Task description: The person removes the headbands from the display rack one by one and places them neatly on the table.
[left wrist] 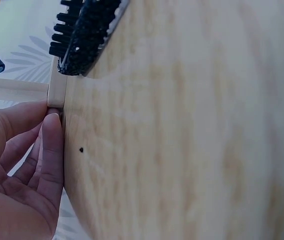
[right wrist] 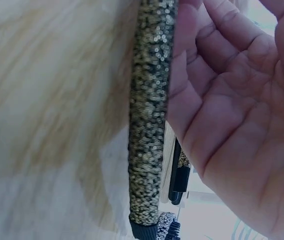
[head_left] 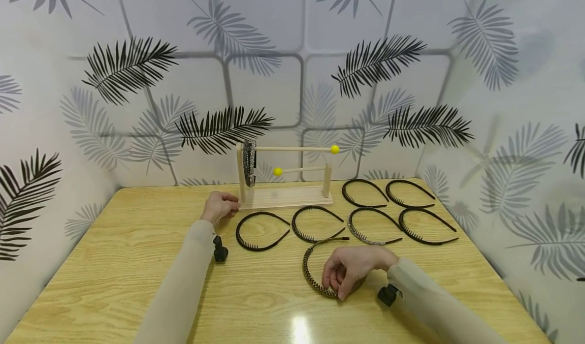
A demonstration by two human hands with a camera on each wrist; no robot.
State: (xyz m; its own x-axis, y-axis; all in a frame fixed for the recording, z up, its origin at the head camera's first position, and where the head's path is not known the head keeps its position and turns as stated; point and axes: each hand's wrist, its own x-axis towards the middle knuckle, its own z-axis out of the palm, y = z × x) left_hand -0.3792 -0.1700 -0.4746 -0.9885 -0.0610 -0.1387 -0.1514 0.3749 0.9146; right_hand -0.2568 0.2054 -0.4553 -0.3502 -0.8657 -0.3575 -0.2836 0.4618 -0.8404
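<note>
At the near side of the table, my right hand pinches the lower part of a gold-and-black glittery toothed headband. In the right wrist view its sparkling band runs along the fingers; where the fingertips meet it is cut off by the frame. My left hand holds the left end of a wooden rack's base, thumb and fingers at its corner. Glittery dark headbands hang at the left end of the rack's upper rod.
Several black headbands lie in front and to the right of the rack, among them one headband near the left hand and a silvery one. Yellow balls cap the upper rod and lower rod. A patterned wall stands behind.
</note>
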